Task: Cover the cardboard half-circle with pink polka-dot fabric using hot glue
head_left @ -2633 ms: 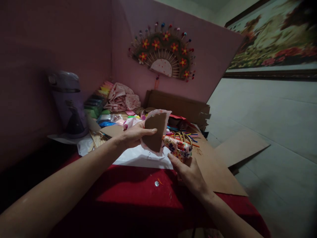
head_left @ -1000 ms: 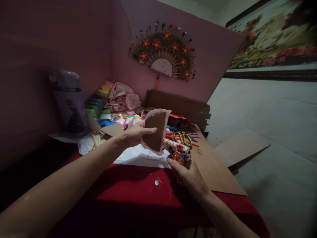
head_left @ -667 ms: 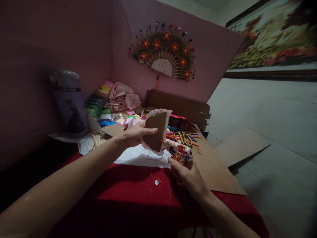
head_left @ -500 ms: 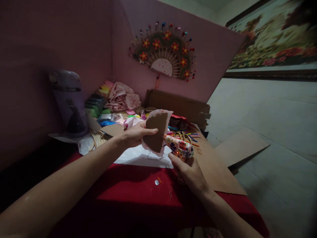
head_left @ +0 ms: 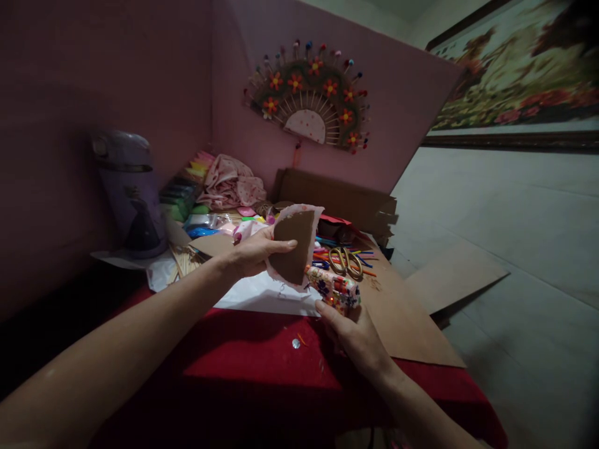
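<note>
The brown curved cardboard piece (head_left: 300, 259) with pink cloth border (head_left: 317, 218) was above white paper (head_left: 262, 296), clamped in the left hand (head_left: 256, 252). Apart, the right hand (head_left: 353, 327) gripped a flower-patterned gun-shaped tool (head_left: 334, 287); its tip probably needed steady guiding along the border.

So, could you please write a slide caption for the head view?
Left hand holds fabric-edged cardboard; right hand grips a flower-patterned tool near its edge.

Purple bottle (head_left: 131, 202) at left; framed painting (head_left: 519, 84) on pale wall (head_left: 528, 206).
</note>
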A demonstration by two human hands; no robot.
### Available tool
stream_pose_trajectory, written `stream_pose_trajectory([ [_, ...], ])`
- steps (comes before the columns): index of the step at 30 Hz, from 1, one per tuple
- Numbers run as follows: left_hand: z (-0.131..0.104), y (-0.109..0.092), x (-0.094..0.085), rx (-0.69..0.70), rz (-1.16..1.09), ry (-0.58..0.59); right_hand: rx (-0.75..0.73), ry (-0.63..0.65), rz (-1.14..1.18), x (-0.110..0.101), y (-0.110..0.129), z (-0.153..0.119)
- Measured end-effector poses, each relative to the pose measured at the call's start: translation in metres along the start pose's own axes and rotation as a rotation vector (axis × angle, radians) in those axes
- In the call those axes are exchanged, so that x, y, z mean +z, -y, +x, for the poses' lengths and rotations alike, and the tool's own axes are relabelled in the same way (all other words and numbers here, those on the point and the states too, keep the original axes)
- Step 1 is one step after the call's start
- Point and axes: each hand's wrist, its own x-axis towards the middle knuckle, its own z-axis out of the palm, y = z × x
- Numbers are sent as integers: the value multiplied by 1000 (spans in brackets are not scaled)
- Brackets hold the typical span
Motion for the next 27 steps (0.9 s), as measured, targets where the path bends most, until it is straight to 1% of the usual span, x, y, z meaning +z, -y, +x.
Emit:
stream_pose_trajectory([
  [6,-1,-1,2,11,3,-37,56,16,-13,2,-5,-1],
  [10,-1,-1,2,0,-9,-45,34,6,-18,2,-5,-1],
  [18,-3,-3,5,-37,-20,-47,-21,-14,-29,2,5,3],
  [21,-2,-3,4,-26,-18,-43,-6,6,-39,3,3,3],
  [27,0,-2,1,22,-6,-57,30,-2,10,5,-2,-3],
])
